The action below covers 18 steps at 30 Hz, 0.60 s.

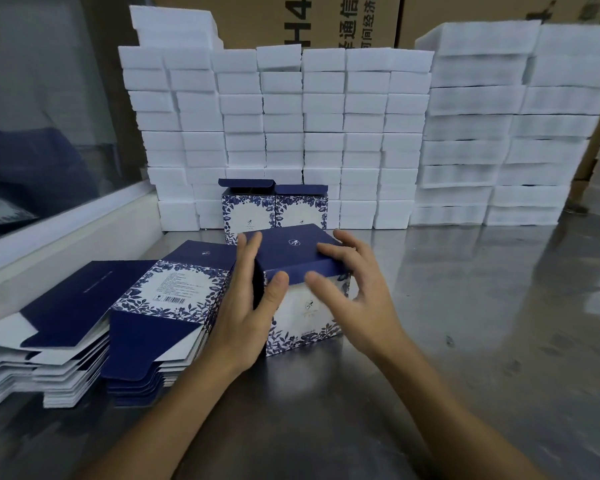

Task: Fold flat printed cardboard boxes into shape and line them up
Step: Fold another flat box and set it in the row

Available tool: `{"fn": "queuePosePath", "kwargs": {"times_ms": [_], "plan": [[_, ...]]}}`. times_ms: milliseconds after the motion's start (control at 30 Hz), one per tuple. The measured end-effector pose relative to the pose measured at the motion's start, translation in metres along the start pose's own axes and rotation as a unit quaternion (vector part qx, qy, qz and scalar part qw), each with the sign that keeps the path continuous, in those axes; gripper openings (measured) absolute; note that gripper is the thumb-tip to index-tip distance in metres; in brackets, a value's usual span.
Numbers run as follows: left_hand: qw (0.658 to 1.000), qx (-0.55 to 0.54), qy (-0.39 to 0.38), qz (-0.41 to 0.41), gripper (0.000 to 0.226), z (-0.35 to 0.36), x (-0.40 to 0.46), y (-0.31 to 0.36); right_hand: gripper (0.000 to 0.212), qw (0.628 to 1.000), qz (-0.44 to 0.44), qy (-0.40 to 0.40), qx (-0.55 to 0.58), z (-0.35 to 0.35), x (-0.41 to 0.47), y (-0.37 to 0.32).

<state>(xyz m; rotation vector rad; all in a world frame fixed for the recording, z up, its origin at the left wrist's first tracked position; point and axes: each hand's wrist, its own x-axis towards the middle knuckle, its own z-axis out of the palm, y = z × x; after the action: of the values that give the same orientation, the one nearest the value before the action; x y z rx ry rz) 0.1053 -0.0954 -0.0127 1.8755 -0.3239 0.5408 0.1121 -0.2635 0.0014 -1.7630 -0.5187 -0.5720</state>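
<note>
Standing upright on the tabletop (465,306), the box in hand (302,289) is sitting directly between your hands, its navy lid flap folding toward you: your left hand (246,306) is bracing the left wall with the thumb on the front edge, your right hand (354,289) is hovering at the right top corner, fingers (329,252) spread and loosely curved, gripping nothing. Lying just left is the stack of flat blanks (101,323); two finished boxes (274,209) are standing just behind, against the white foam blocks (326,133), so the line's free slot is lying beyond the box, nearer your right hand.
</note>
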Motion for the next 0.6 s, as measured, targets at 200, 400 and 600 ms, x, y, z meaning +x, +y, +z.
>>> {"fn": "queuePosePath", "kwargs": {"times_ms": [200,400,600], "plan": [[0.994,0.066,0.045,0.071,0.030,0.003,-0.004,0.005,0.022,0.977,-0.108,0.088,-0.160,0.001,0.001,0.002],[0.974,0.136,0.107,0.145,0.034,0.006,-0.003,0.004,0.019,0.919,-0.211,0.112,-0.313,0.019,-0.003,-0.003],[0.966,0.155,0.119,0.170,0.029,0.006,0.001,0.004,0.013,0.930,-0.176,0.133,-0.293,0.027,-0.005,-0.006]]}}
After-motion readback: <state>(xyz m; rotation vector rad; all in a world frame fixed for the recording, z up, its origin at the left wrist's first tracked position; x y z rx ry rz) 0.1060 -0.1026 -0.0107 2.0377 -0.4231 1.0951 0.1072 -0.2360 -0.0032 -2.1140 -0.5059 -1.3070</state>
